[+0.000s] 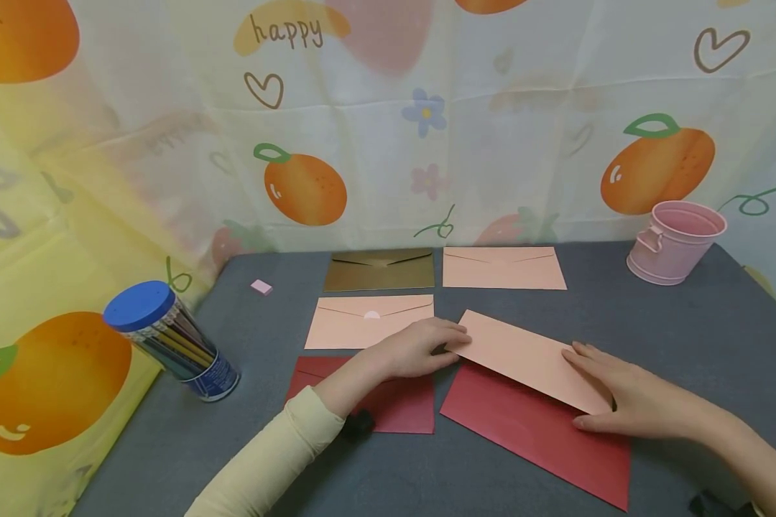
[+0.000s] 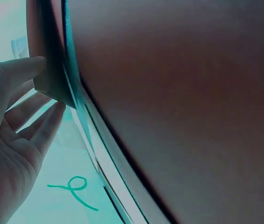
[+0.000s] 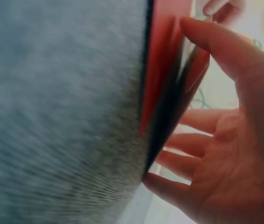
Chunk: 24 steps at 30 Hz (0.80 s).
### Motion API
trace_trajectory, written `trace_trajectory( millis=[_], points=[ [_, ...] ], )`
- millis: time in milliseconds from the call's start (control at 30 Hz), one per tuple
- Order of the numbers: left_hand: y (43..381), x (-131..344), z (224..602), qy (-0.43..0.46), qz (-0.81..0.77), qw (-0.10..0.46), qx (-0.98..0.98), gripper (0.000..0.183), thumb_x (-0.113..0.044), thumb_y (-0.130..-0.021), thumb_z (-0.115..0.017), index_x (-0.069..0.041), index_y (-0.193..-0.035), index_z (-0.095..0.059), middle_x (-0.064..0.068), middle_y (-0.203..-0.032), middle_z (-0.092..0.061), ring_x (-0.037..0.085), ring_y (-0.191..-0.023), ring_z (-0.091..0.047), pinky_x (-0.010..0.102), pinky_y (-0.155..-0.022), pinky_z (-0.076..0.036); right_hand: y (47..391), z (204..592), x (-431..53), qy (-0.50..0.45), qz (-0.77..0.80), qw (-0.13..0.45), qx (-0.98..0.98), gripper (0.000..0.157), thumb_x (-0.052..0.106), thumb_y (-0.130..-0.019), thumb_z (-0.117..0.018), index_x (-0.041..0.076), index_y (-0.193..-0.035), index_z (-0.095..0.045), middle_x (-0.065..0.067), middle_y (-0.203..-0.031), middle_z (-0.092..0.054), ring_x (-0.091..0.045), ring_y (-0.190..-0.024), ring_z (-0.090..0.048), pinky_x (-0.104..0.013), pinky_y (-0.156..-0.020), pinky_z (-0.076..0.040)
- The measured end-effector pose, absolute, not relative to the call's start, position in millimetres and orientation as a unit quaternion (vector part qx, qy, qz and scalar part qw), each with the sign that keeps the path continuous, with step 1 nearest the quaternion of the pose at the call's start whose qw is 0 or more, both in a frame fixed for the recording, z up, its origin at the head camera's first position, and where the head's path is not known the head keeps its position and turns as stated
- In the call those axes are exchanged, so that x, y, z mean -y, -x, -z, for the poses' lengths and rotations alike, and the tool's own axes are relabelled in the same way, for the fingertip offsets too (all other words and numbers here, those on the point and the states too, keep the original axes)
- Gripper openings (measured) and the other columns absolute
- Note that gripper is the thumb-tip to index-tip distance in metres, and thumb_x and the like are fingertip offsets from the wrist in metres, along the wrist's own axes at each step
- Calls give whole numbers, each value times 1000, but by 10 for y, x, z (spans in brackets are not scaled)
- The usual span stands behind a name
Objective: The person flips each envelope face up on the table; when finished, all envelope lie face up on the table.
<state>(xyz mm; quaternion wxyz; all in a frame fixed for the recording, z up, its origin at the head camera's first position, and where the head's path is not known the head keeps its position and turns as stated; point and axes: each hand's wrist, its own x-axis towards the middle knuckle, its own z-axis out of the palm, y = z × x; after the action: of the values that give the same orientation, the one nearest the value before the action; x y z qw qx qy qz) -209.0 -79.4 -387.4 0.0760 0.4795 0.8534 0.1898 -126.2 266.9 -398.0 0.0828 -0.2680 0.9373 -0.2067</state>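
A peach envelope (image 1: 530, 359) is held slantwise by both hands, partly above a red envelope (image 1: 543, 438) on the table. My left hand (image 1: 420, 348) pinches its left end; the left wrist view shows thumb and fingers on either side of the envelope's edge (image 2: 52, 77). At the other end, my right hand (image 1: 647, 398) grips it with the thumb near the lower edge and fingers at the upper one. The right wrist view shows that thumb against the envelope (image 3: 198, 70). Beneath my left forearm lies another red envelope (image 1: 407, 406), partly covered.
A peach envelope with a round white seal (image 1: 343, 327), a brown-gold envelope (image 1: 381, 273) and another peach envelope (image 1: 501, 269) lie behind. A blue-lidded pencil tube (image 1: 174, 341) and an eraser-like pink block (image 1: 261, 287) are left. A pink bucket (image 1: 672, 248) stands back right.
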Motion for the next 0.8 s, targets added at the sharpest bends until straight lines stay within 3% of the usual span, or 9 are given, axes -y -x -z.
trace_trajectory(
  millis=[133,267,400,467,533,700,800],
  points=[
    [2036,803,3845,-476,-181,58,-859,33,-18,-99,-59,-8,-131,-62,6,-135,-58,17,-129,-49,24,-107,-35,1285,3899,-2713,284,201,86,-934,81,52,-83,-73,7,-144,-47,-17,-143,-48,-37,-125,-50,-47,-89,-50],
    [1978,816,3801,-465,-194,37,-863,31,-22,-100,-58,-12,-128,-65,1,-130,-62,14,-126,-51,24,-105,-37,1322,3822,-2771,311,209,79,-924,65,40,-86,-74,9,-139,-54,-6,-134,-58,-18,-114,-58,-31,-82,-52],
    [1943,841,3778,-453,-229,25,-861,28,-24,-99,-59,-14,-124,-68,-3,-122,-65,11,-115,-56,22,-97,-42,1372,3756,-2820,336,252,83,-904,51,29,-89,-73,10,-134,-59,3,-115,-64,1,-85,-55,-20,-63,-47],
    [1938,859,3783,-444,-249,26,-860,26,-23,-99,-60,-15,-122,-68,-5,-118,-66,8,-107,-58,20,-91,-44,1403,3728,-2826,344,278,89,-892,44,24,-89,-72,10,-130,-62,6,-107,-65,3,-74,-50,-18,-55,-42],
    [1936,879,3794,-433,-274,29,-858,25,-21,-98,-61,-15,-121,-69,-6,-115,-67,5,-100,-57,20,-86,-45,1435,3699,-2823,348,302,96,-882,38,19,-90,-71,10,-127,-65,6,-103,-66,3,-72,-52,-17,-55,-44],
    [1942,912,3820,-408,-347,28,-844,21,-14,-96,-64,-15,-115,-71,-7,-108,-68,2,-97,-58,27,-89,-48,1489,3643,-2790,350,321,83,-876,26,13,-91,-69,12,-118,-69,6,-104,-71,-3,-89,-66,-22,-70,-55],
    [1947,920,3826,-393,-378,18,-838,17,-15,-95,-65,-17,-110,-73,-10,-103,-68,1,-97,-58,30,-91,-48,1506,3616,-2762,332,316,60,-887,20,15,-90,-71,15,-110,-72,9,-97,-71,-3,-83,-66,-22,-67,-54]
  ],
)
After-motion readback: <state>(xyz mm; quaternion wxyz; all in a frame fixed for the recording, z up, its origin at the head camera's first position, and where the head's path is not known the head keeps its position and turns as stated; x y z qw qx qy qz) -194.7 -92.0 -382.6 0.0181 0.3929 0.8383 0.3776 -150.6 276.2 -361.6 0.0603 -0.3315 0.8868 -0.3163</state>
